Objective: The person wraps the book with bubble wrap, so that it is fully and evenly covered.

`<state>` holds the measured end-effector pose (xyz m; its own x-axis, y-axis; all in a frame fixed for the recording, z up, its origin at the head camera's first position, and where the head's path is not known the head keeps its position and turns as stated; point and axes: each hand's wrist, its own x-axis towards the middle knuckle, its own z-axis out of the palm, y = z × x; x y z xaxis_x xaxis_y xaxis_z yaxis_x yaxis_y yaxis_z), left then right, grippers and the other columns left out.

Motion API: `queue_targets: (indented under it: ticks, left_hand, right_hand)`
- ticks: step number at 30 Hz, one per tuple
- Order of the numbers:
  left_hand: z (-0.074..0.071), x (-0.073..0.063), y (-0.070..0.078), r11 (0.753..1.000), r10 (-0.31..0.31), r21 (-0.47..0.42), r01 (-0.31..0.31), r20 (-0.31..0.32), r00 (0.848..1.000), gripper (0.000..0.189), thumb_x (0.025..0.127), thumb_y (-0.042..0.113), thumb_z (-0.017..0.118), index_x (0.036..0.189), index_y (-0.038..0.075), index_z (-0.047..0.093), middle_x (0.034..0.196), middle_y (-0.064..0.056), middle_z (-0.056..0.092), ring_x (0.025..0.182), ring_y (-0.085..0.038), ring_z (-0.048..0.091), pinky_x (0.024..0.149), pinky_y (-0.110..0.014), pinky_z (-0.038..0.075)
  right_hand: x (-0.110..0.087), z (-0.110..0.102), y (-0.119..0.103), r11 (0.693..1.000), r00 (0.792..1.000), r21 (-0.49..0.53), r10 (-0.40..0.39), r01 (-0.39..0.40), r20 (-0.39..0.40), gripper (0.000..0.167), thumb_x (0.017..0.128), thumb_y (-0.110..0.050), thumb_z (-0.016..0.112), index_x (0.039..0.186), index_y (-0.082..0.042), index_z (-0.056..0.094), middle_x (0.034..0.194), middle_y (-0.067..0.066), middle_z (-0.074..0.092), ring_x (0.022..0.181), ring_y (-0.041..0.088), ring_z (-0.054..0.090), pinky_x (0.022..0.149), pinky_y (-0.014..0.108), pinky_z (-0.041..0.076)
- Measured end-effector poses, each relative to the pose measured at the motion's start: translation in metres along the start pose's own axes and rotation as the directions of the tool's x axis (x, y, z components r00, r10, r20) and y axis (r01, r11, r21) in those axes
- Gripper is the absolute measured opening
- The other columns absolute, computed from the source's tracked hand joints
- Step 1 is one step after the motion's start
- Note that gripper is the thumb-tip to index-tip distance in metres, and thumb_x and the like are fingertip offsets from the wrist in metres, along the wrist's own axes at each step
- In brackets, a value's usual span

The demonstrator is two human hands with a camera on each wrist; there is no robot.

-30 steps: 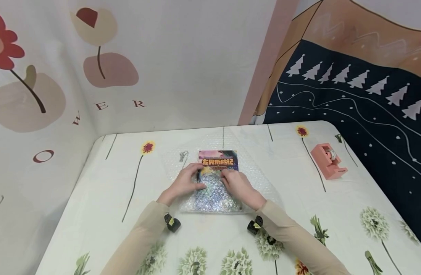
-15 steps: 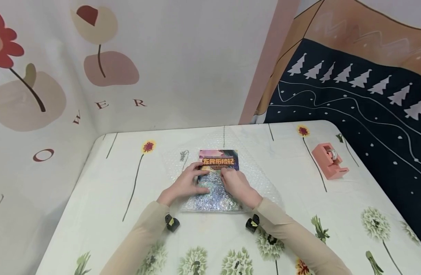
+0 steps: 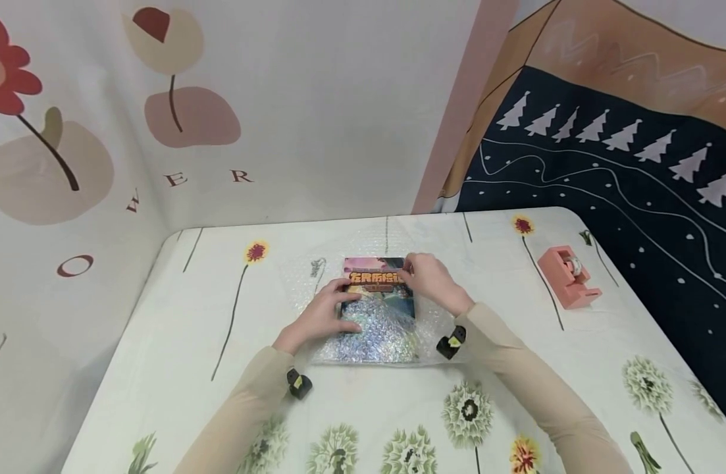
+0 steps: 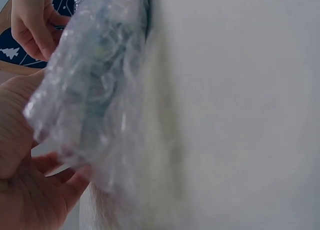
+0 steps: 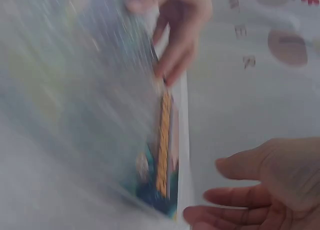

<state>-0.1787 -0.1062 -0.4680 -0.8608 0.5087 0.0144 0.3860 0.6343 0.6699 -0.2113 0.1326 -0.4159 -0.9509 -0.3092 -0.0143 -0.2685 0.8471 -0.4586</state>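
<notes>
A colourful book (image 3: 368, 279) with orange title characters lies on the table, its lower part covered by a flap of bubble wrap (image 3: 377, 339). My left hand (image 3: 316, 315) rests at the book's left side, fingers and thumb spread over the cover and wrap. In the left wrist view, a crinkled wrap edge (image 4: 95, 85) hides part of that hand. My right hand (image 3: 432, 280) is by the book's upper right edge. The right wrist view shows its fingers (image 5: 235, 196) loosely bent beside the book, with nothing between them. That view is blurred.
More bubble wrap (image 3: 440, 299) spreads flat under and behind the book. A pink tape dispenser (image 3: 567, 280) stands at the right of the flower-patterned tablecloth (image 3: 179, 342). Printed curtains (image 3: 315, 131) hang behind the table.
My right hand has moved from the middle of the wrap flap up and right to the book's upper right edge. More of the cover's right side shows. The left hand has barely moved.
</notes>
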Motion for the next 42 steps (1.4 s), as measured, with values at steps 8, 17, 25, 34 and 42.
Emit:
queue_targets:
  ticks: [8,17,25,34,42]
  left_hand:
    - [-0.001,-0.001,0.0,1.0,-0.015,-0.001,0.015,0.009,1.0,0.065,0.069,0.03,0.083,0.126,0.007,0.06,0.146,-0.016,0.033,0.132,-0.036,0.032,0.106,-0.051,0.029]
    - [-0.001,0.0,0.0,1.0,-0.005,0.002,0.005,0.018,1.0,0.065,0.069,0.03,0.083,0.125,0.007,0.06,0.145,-0.017,0.033,0.132,-0.037,0.033,0.106,-0.05,0.03]
    - [-0.001,0.0,0.0,1.0,-0.012,-0.005,0.012,0.022,1.0,0.065,0.07,0.03,0.083,0.126,0.008,0.06,0.146,-0.016,0.032,0.132,-0.036,0.032,0.106,-0.05,0.03]
    - [-0.002,-0.001,0.0,1.0,-0.016,0.003,0.016,0.019,1.0,0.065,0.069,0.03,0.083,0.126,0.008,0.06,0.146,-0.016,0.032,0.133,-0.035,0.031,0.107,-0.05,0.029]
    - [-0.001,0.0,0.0,1.0,-0.018,0.011,0.018,0.018,1.0,0.065,0.069,0.03,0.083,0.126,0.008,0.06,0.146,-0.015,0.033,0.133,-0.035,0.031,0.107,-0.049,0.029]
  right_hand:
    - [0.041,-0.008,0.025,0.993,0.996,0.089,0.086,-0.083,-0.032,0.033,0.093,-0.016,0.058,0.116,0.008,0.057,0.103,0.022,0.062,0.092,0.03,0.06,0.077,0.041,0.051]
    - [0.075,0.0,0.032,0.957,0.98,0.219,0.198,-0.189,-0.018,0.046,0.095,-0.018,0.052,0.132,0.008,0.044,0.128,0.026,0.05,0.116,0.036,0.05,0.095,0.046,0.043]
    - [0.093,0.007,0.034,0.911,0.955,0.297,0.297,-0.286,0.01,0.048,0.095,-0.018,0.052,0.135,0.007,0.041,0.132,0.024,0.048,0.12,0.034,0.047,0.098,0.045,0.041]
    - [0.099,0.009,0.036,0.817,0.916,0.433,0.399,-0.381,0.052,0.05,0.093,-0.018,0.056,0.134,0.005,0.041,0.134,0.022,0.045,0.119,0.034,0.047,0.098,0.045,0.041]
    - [0.099,0.004,0.035,0.776,0.908,0.494,0.414,-0.391,0.068,0.05,0.092,-0.018,0.058,0.133,0.005,0.042,0.134,0.022,0.043,0.118,0.034,0.047,0.098,0.044,0.041]
